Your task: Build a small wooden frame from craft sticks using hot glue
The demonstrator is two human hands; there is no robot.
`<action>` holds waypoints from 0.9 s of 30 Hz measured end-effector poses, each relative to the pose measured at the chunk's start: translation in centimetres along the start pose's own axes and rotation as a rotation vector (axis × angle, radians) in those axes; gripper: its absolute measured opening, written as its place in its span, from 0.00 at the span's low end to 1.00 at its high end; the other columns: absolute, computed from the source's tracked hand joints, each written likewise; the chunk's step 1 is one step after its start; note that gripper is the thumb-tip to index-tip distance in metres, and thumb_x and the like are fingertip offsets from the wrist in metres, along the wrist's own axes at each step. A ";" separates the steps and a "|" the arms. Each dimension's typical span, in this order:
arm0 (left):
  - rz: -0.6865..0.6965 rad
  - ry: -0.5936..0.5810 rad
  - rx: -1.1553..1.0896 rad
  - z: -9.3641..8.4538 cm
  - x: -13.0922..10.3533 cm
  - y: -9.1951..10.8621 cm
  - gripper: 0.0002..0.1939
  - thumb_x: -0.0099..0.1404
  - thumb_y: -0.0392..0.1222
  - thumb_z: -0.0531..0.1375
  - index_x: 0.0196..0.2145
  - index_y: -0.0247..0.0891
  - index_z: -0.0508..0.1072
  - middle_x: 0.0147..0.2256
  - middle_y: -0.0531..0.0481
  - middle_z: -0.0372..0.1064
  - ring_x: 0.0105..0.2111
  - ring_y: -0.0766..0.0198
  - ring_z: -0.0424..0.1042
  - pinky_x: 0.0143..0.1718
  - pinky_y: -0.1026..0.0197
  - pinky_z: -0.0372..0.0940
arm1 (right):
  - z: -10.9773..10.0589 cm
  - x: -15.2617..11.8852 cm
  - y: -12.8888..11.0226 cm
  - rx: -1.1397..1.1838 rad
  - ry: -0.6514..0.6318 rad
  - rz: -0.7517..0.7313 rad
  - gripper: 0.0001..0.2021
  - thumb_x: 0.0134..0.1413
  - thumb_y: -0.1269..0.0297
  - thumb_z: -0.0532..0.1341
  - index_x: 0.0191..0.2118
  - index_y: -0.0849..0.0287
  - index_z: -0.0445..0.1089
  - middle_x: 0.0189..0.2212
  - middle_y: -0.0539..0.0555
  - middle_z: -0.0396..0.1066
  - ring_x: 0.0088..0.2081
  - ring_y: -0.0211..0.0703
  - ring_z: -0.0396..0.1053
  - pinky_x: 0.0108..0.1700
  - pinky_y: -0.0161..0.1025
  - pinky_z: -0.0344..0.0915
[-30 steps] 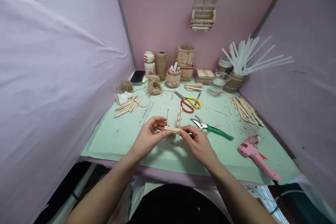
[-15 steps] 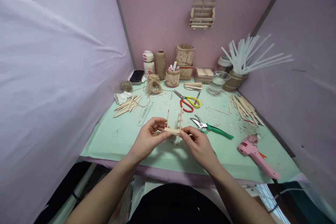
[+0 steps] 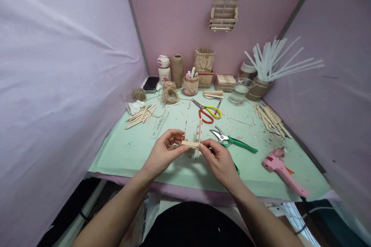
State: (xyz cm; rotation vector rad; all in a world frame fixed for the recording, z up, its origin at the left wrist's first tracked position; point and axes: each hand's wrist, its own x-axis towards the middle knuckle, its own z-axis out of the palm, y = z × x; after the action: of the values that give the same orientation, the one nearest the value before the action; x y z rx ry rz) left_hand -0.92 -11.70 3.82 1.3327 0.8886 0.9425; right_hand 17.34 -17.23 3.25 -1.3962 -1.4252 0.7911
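Note:
A small popsicle-stick frame point(image 3: 190, 144) is held above the near middle of the table, between both hands. Two upright sides rise from it, and the right one carries several short crosspieces. My left hand point(image 3: 167, 148) pinches the left end, thumb on the flat front stick and fingers behind. At the right end, my right hand point(image 3: 216, 157) grips the corner between thumb and fingertips. Just right of the frame lie green-handled pruning shears point(image 3: 236, 142), one handle partly hidden by my right hand. Scissors point(image 3: 207, 111) with red and yellow handles lie beyond the frame.
A pink glue gun point(image 3: 285, 171) lies at the right, near loose sticks point(image 3: 271, 119). More sticks point(image 3: 142, 116) and a clear ruler point(image 3: 160, 125) are on the left. Twine point(image 3: 169, 94), a pen holder point(image 3: 190, 85) and a plastic cup point(image 3: 240, 92) stand at the back.

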 end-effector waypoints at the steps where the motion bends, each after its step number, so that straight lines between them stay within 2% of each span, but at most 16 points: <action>1: 0.000 0.003 -0.005 0.0 0.0 0.0 0.21 0.52 0.43 0.70 0.43 0.39 0.70 0.38 0.48 0.71 0.41 0.60 0.71 0.43 0.59 0.67 | 0.0 0.0 0.0 -0.007 0.002 -0.010 0.13 0.60 0.55 0.56 0.31 0.57 0.71 0.27 0.51 0.70 0.29 0.39 0.66 0.32 0.35 0.61; 5: 0.000 0.032 -0.019 0.0 0.1 -0.3 0.21 0.52 0.42 0.69 0.44 0.39 0.70 0.39 0.48 0.72 0.42 0.61 0.71 0.43 0.60 0.67 | 0.0 0.0 0.4 -0.039 0.012 -0.065 0.12 0.61 0.56 0.57 0.32 0.58 0.71 0.28 0.51 0.71 0.30 0.39 0.66 0.33 0.36 0.62; 10: -0.004 0.083 -0.042 0.2 0.1 -0.5 0.22 0.53 0.42 0.69 0.44 0.38 0.69 0.38 0.49 0.72 0.41 0.63 0.72 0.42 0.62 0.67 | -0.1 -0.2 1.0 -0.036 0.099 -0.150 0.07 0.61 0.60 0.58 0.39 0.57 0.71 0.35 0.53 0.72 0.35 0.41 0.70 0.39 0.38 0.66; 15: -0.016 0.086 -0.059 0.3 0.0 -0.4 0.22 0.52 0.40 0.69 0.44 0.38 0.69 0.37 0.49 0.72 0.41 0.63 0.72 0.41 0.63 0.67 | 0.0 -0.1 0.8 -0.050 0.139 -0.314 0.05 0.60 0.67 0.59 0.42 0.55 0.70 0.38 0.53 0.73 0.39 0.41 0.71 0.42 0.38 0.68; 21: -0.024 0.067 -0.068 0.2 -0.2 -0.6 0.22 0.52 0.40 0.69 0.44 0.39 0.69 0.37 0.49 0.71 0.41 0.63 0.71 0.41 0.63 0.67 | -0.2 0.1 0.8 -0.181 0.182 -0.450 0.10 0.58 0.71 0.61 0.46 0.56 0.69 0.40 0.54 0.73 0.41 0.42 0.71 0.43 0.40 0.69; 27: -0.020 0.045 -0.052 0.1 -0.3 -0.6 0.22 0.53 0.41 0.69 0.44 0.39 0.69 0.38 0.49 0.71 0.42 0.63 0.71 0.41 0.63 0.67 | -0.4 0.1 1.2 -0.324 0.187 -0.589 0.14 0.55 0.73 0.61 0.48 0.55 0.69 0.42 0.56 0.74 0.45 0.45 0.71 0.48 0.44 0.68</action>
State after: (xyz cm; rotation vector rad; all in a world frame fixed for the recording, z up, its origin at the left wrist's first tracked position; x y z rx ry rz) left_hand -0.91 -12.03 3.19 1.2600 0.9046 0.9772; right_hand 18.20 -16.99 2.30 -1.1453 -1.7399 0.0521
